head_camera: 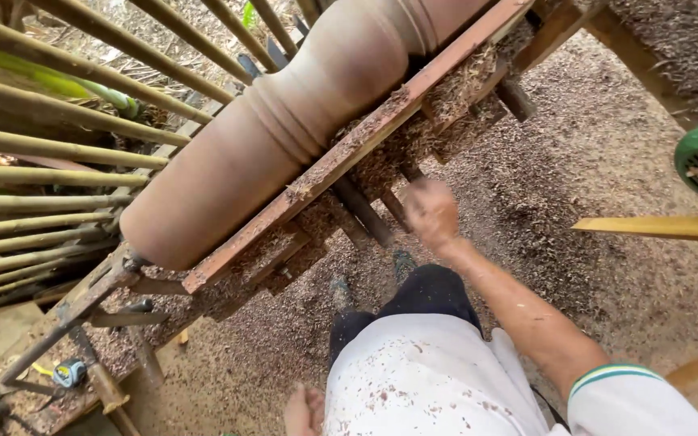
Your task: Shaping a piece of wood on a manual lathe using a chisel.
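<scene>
One turned wooden column [284,137] lies across the lathe bed, mounted above the tool-rest rail [349,153]. Right hand [431,211] is blurred just below that rail; grip cannot be told. Left hand [304,409] hangs loose, fingers spread, holding nothing. Risk: sleeve or fingers catching if the column spins. One tape measure [69,373]; shavings everywhere.

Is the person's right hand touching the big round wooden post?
Apart. The head view shows the right hand below the rail, with the wooden post above it.
</scene>
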